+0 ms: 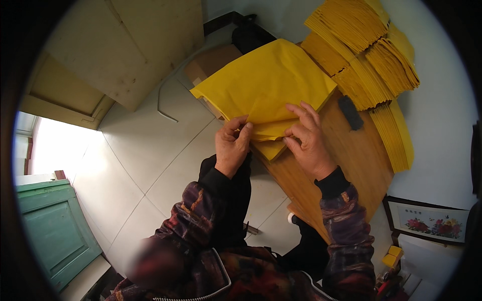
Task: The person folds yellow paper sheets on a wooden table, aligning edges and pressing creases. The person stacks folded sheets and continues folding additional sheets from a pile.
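Observation:
A yellow cloth-like piece (276, 85), perhaps a bag, spreads over the corner of the wooden table (346, 145). Its near edge is folded and creased. My left hand (233, 145) pinches that edge between thumb and fingers at the left of the fold. On the other side, my right hand (307, 140) grips the same edge between thumb and forefinger, with its other fingers lifted. Part of the piece hangs down below the fold between both hands. Whether it has one layer or several I cannot tell.
Stacks of folded yellow pieces (371, 65) stand at the table's far right against the wall. A dark grey pad (350, 113) lies beside them. Behind the yellow piece is a cardboard box (213, 62). A bent rod (160, 103) lies on the tiled floor (150, 150).

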`<action>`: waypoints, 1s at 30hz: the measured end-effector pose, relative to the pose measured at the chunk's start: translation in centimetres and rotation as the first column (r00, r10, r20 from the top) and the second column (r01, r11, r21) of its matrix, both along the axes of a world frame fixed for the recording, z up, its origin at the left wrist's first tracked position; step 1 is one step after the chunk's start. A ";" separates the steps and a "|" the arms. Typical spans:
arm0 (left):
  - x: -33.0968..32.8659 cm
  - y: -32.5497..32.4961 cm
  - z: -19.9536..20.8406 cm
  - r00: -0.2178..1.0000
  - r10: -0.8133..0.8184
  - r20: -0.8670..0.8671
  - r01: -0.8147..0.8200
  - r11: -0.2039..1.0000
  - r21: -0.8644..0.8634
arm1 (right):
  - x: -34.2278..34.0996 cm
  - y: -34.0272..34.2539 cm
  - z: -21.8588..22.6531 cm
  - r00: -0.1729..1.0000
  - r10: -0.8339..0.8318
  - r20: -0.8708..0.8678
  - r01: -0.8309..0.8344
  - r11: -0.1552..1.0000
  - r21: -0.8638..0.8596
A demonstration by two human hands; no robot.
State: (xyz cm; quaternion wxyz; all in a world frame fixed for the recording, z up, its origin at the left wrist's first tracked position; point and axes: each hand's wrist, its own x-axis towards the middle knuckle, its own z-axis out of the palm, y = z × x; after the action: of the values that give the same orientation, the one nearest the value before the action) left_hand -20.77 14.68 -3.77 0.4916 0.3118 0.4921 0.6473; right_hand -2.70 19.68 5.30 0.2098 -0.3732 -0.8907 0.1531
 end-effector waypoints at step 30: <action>0.3 0.3 0.2 1.000 0.025 -0.019 -0.026 0.999 -0.044 | -0.3 -0.5 0.6 0.982 -0.108 -0.158 0.105 0.994 -0.025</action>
State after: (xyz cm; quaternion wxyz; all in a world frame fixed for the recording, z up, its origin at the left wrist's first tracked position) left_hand -20.44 15.01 -3.56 0.4856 0.3003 0.5147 0.6396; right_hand -2.98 19.15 5.88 0.2849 -0.4085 -0.8487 0.1781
